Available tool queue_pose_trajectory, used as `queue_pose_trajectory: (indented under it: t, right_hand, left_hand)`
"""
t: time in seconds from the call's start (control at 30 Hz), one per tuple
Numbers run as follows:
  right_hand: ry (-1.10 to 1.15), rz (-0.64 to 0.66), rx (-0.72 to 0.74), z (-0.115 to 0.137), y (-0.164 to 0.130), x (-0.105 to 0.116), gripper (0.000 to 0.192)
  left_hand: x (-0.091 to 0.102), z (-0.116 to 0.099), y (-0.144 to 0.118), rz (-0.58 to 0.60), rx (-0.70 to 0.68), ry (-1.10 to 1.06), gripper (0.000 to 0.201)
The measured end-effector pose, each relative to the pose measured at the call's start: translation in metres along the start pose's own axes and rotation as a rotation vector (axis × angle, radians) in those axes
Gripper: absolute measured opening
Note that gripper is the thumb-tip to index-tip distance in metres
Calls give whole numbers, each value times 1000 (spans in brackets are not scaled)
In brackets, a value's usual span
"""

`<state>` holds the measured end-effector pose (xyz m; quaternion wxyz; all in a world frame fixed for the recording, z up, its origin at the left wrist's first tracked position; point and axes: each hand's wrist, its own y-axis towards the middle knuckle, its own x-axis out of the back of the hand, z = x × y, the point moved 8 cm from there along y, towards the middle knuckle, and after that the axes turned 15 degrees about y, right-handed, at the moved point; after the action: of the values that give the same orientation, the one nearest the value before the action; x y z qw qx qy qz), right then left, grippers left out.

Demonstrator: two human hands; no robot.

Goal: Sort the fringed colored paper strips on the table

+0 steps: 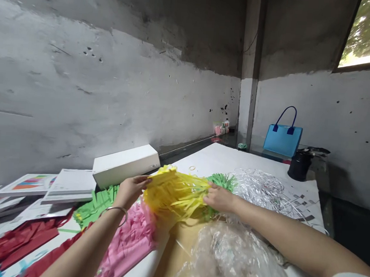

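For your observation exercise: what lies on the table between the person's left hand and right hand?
In the head view, a bunch of yellow shredded paper spans the gap between the left hand and right hand; both hands grip it.

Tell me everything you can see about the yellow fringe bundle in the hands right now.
The yellow fringe bundle looks like thin paper cut into many narrow strips, bunched and crinkled. It is lifted just above the table, lying roughly level. The left hand pinches its left end; the right hand grips its right end. Pink fringe lies below it, green fringe behind.
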<state>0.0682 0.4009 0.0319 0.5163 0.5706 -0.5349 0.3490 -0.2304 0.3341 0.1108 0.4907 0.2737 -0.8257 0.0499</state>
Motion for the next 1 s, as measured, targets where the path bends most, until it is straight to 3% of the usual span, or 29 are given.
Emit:
queue_pose_trajectory:
  t: [0.1, 0.2, 0.33, 0.47, 0.53, 0.6, 0.7, 0.73, 0.77, 0.8, 0.83, 0.9, 1.0]
  right_hand:
    - [97, -36, -237, -42, -27, 13, 18]
    - [192, -118, -441, -74, -57, 30, 22]
    - [271, -310, -659, -102, -100, 66, 25]
    - [278, -569, -726, -98, -144, 125, 28]
    - [268, -693, -655, -75, -157, 159, 21]
    - [274, -764, -524, -37, -159, 186, 15]
    - [304, -774, -289, 37, -142, 212, 15]
    - [301, -775, -205, 65, -135, 218, 18]
    - [282, -780, -123, 92, -128, 223, 19]
    - [259, -777, -73, 116, -123, 228, 20]
    - [230, -764, -45, 138, -118, 230, 22]
    - [170, -710, -51, 172, -113, 233, 25]
    - [120, -640, -63, 215, -117, 230, 31]
  left_hand:
    - [14, 4, 12, -92, 93, -41, 27]
    - [8, -6, 21, -166, 121, -36, 30]
    - [-30, -26, 12, -202, 43, 65, 29]
    - [-83, -39, -25, -73, -151, 172, 19]
    - [-92, -47, -51, -21, -247, 192, 24]
    - [-80, -64, -82, -39, -332, 179, 42]
    - [-35, -115, -147, -129, -528, 126, 83]
    - [-18, -140, -176, -161, -668, 116, 96]
    - [0, -170, -213, -248, -900, 126, 103]
    - [14, -191, -245, -315, -1041, 196, 98]
    - [24, -207, -272, -349, -1125, 271, 81]
    - [41, -224, -314, -428, -1210, 408, 50]
    - [64, -206, -361, -564, -1222, 575, 39]
